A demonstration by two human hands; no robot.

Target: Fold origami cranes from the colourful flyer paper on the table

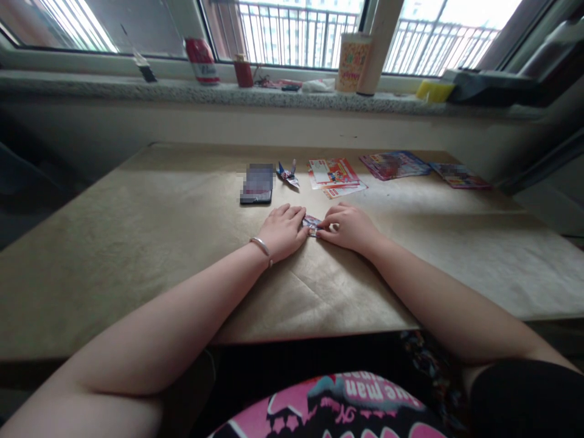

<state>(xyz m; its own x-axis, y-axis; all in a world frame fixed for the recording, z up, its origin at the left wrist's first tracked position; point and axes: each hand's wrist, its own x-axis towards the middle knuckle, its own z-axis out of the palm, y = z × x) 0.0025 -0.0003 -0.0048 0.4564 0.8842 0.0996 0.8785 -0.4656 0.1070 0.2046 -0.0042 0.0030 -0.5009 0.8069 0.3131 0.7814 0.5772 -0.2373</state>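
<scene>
A small folded piece of printed paper [312, 225] lies on the table between my two hands. My left hand [283, 230], with a silver bangle at the wrist, rests flat with its fingers stretched out, its fingertips at the paper's left side. My right hand [349, 226] pinches the paper's right edge between thumb and forefinger. Part of the paper is hidden under the fingers. Just beyond stands a folded paper crane [289, 175] in blue, red and white.
A dark phone [258, 185] lies left of the crane. Printed sheets [335, 173] and further stacks of colourful paper [395, 165] lie along the back of the tan table [137, 243]. On the stone windowsill stand a red can [201, 61] and a patterned cup [353, 62].
</scene>
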